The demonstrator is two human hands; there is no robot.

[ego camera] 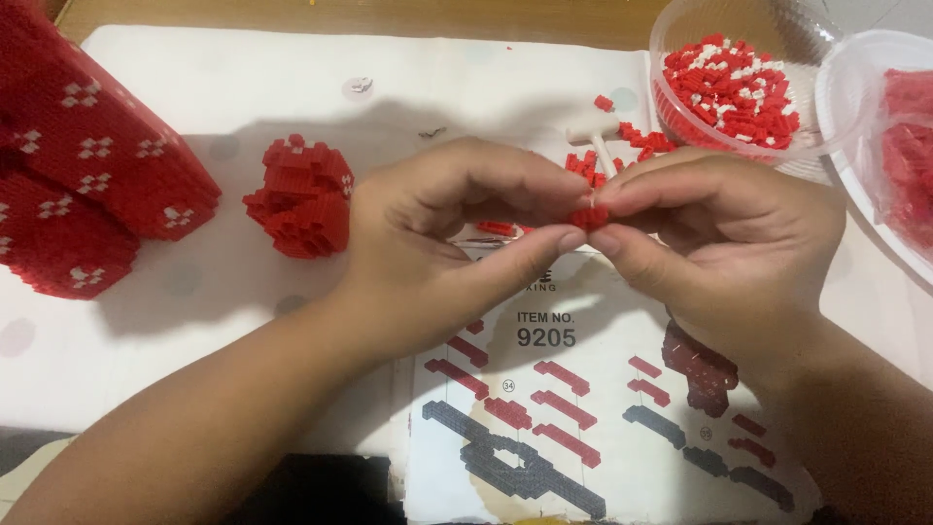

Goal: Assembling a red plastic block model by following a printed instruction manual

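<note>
My left hand (pixel 437 243) and my right hand (pixel 729 243) meet at the middle of the view, fingertips pinching the same small cluster of tiny red bricks (pixel 590 216). Both hands hover above a printed instruction sheet (pixel 583 408) showing red and grey brick rows. A half-built red brick lump (pixel 303 196) lies to the left of my left hand. Loose red bricks (pixel 637 141) and a small white tool (pixel 595 134) lie just behind my fingers.
A large red brick model with white flower marks (pixel 87 165) fills the left edge. A clear round bowl (pixel 680 39) of red and white bricks stands at the back right, beside a clear tub (pixel 855 146) of red bricks. A white cloth (pixel 243 78) covers the wooden table.
</note>
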